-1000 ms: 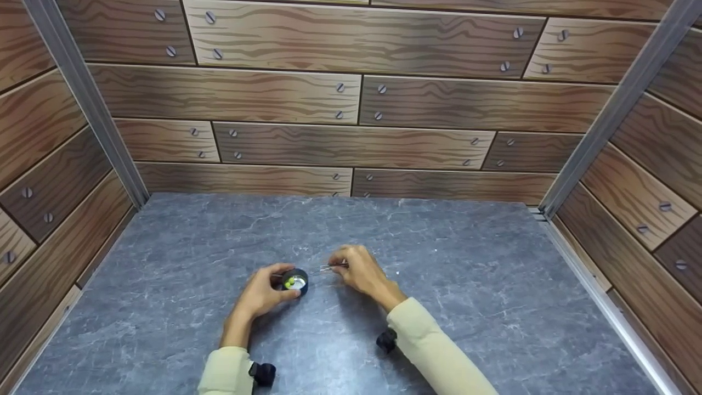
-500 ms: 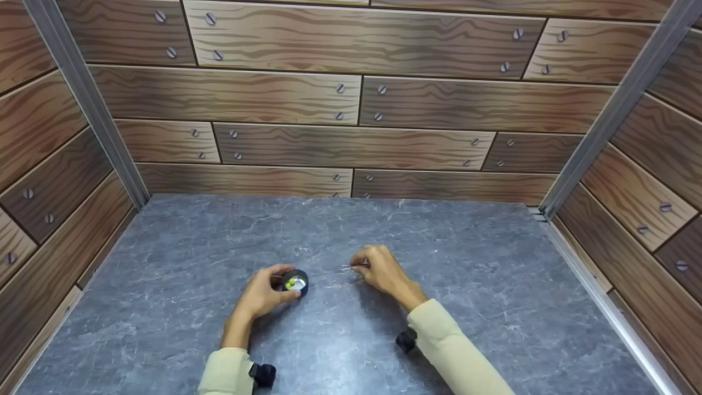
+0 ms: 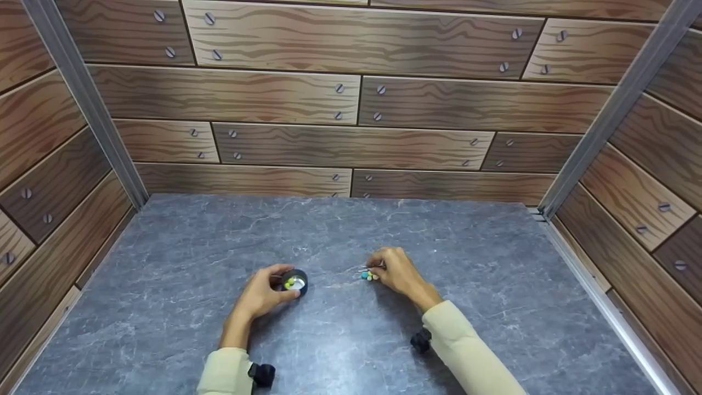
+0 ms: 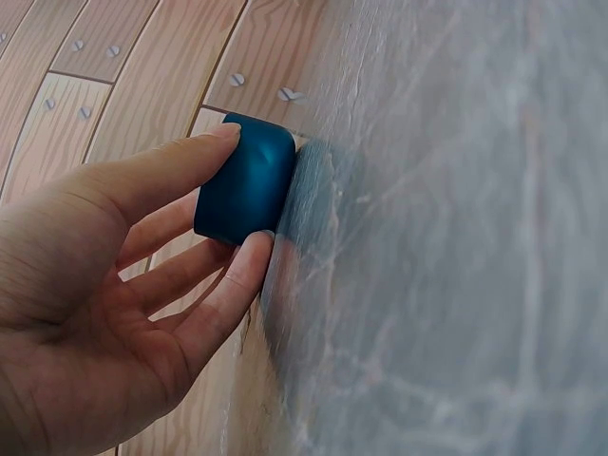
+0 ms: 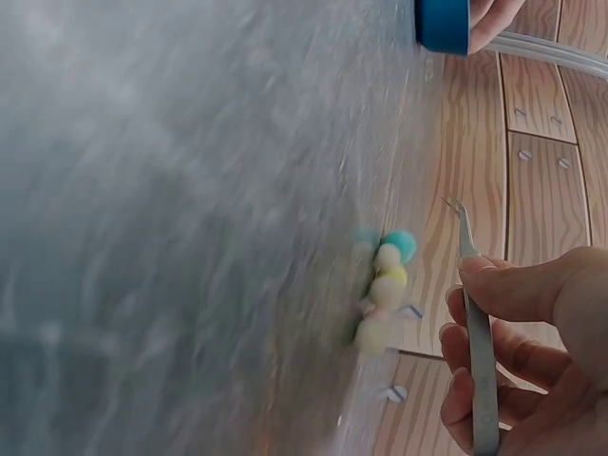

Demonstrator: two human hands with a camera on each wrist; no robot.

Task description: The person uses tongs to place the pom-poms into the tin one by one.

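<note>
On the grey table (image 3: 329,230), just by the right hand (image 3: 399,271), I saw a bunch of little balls (image 5: 385,290) in blue, yellow and cream. From my far-off seat, I had that hand pinching thin tweezers (image 5: 484,370); their tips were a bit apart, and I saw nothing between them. The balls looked round, so I thought a poke from the side could make them roll, and a hard squeeze could pop one away. The left hand (image 3: 263,293) was curled round a small blue cup (image 4: 249,180), with yellow-green balls (image 3: 289,283) inside. A bump there might tip it and spill them. The cup and the bunch were well apart, with room for the tweezers to cross. The table's far edge, the wood-look wall (image 3: 285,93) behind it and the metal strip (image 3: 620,323) on the right were well away from both hands. I could not see the near edge.
</note>
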